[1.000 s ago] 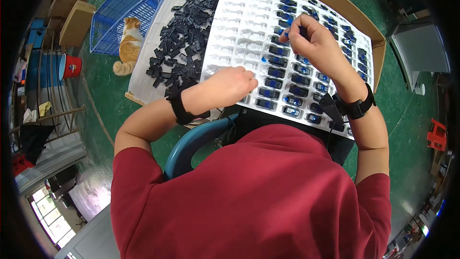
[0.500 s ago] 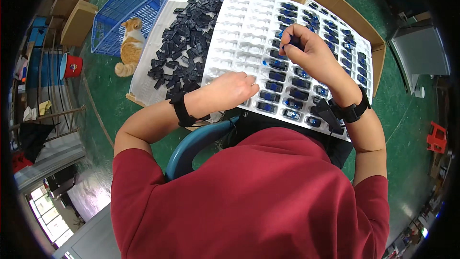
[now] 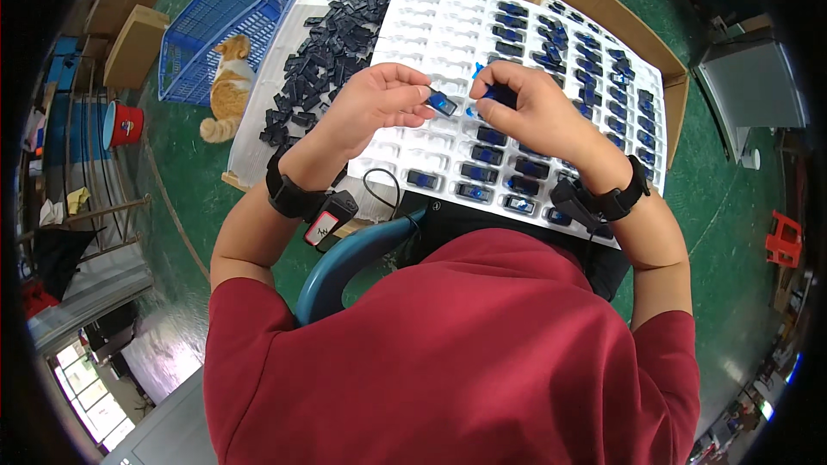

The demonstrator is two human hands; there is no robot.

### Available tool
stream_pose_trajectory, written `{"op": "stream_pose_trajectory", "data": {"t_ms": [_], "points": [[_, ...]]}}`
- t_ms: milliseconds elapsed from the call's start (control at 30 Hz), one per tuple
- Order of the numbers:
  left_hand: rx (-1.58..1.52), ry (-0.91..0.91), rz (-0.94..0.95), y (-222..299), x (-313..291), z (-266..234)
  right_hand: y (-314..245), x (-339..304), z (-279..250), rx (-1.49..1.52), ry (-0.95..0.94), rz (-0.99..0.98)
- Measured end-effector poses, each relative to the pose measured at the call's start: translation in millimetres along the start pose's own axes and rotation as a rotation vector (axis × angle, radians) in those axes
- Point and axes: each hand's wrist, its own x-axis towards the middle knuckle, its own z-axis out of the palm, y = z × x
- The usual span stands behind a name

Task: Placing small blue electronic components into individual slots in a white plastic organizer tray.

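Above the middle of a white moulded tray point(image 3: 412, 13), my left hand point(image 3: 376, 106) pinches a small black plastic casing point(image 3: 443, 102) with a blue-tinted face. Close to its right, my right hand point(image 3: 543, 112) has curled thumb and fingers around a dark blue piece point(image 3: 500, 96). The fingers partly hide that piece, so its exact kind is unclear. Bright blue bits point(image 3: 478, 70) show at the fingertips. Rows of similar black casings point(image 3: 487, 154) sit in the tray's pockets, mostly on the right side. One casing point(image 3: 422, 179) lies in a near-left pocket.
A heap of loose black casings point(image 3: 332, 56) covers the pale board left of the tray. Under the tray's right side stands a cardboard box point(image 3: 616, 13). A blue basket point(image 3: 202, 60), an orange-and-white cat point(image 3: 231, 90), a red bucket point(image 3: 127, 123) and a teal chair point(image 3: 332, 263) are nearby.
My left hand has risen off the tray and turned, now showing a black casing in its fingertips. My right hand has moved left and nearer. The near-left casing has come into view.
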Motion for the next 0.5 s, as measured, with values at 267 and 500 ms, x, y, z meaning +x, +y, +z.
{"op": "stream_pose_trajectory", "data": {"t_ms": [267,500], "points": [[-0.009,-0.038,-0.033,1,1,12,-13,5,15,-0.265,0.015,-0.154],[0.024,-0.021,-0.013,0,2,14,-4,7,17,-0.317,-0.001,-0.218]]}}
